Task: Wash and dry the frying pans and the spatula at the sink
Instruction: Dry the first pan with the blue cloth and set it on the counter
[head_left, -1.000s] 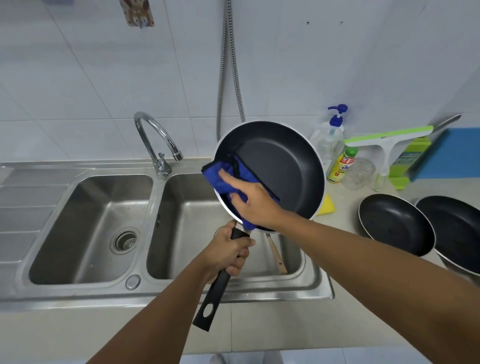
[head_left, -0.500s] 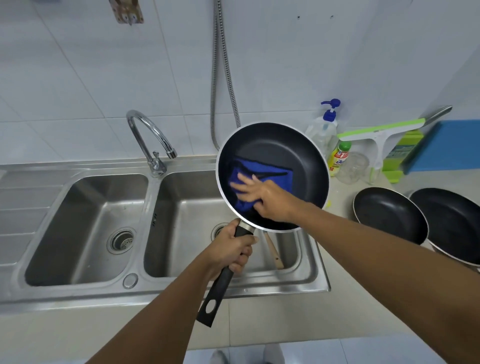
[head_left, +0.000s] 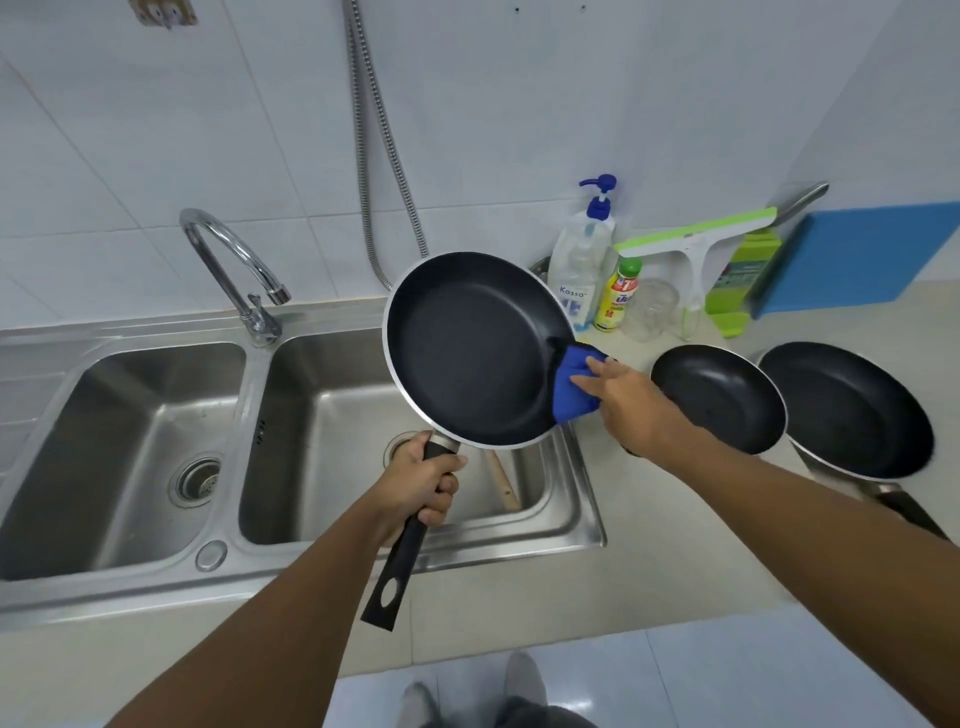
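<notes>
Frying pan (head_left: 467, 348) is being held up, tilted so its dark inside is facing the camera. It is hanging over the right basin (head_left: 322, 431) of the sink (head_left: 130, 582). Its black handle (head_left: 397, 566) is pointing down toward 7 o'clock.

Left hand (head_left: 415, 480) is gripping the handle just below the pan, fingers wrapped fully round it. Right hand (head_left: 631, 400) is reaching in from 4 o'clock. Its fingers are pinching a blue cloth (head_left: 571, 384) against the pan's rim at 4 o'clock, the cloth folding over the edge.

A wooden spatula handle (head_left: 504, 480) is lying in the right basin, showing under the pan at 6 o'clock; its blade is hidden.

On the worktop (head_left: 675, 545), at 3 o'clock of the held pan, a small pan (head_left: 719, 397) and a large pan (head_left: 847, 408) are sitting side by side, open side up. Cannot tell whether their rims are touching.

At 1 o'clock, against the wall tiles, a pump bottle (head_left: 582, 265), a yellow bottle (head_left: 618, 301) and a green-edged squeegee (head_left: 696, 234) are standing close together. The tap (head_left: 228, 265) is arching at 10 o'clock between the two basins. A metal hose (head_left: 374, 156) is hanging down the wall at 12 o'clock.
</notes>
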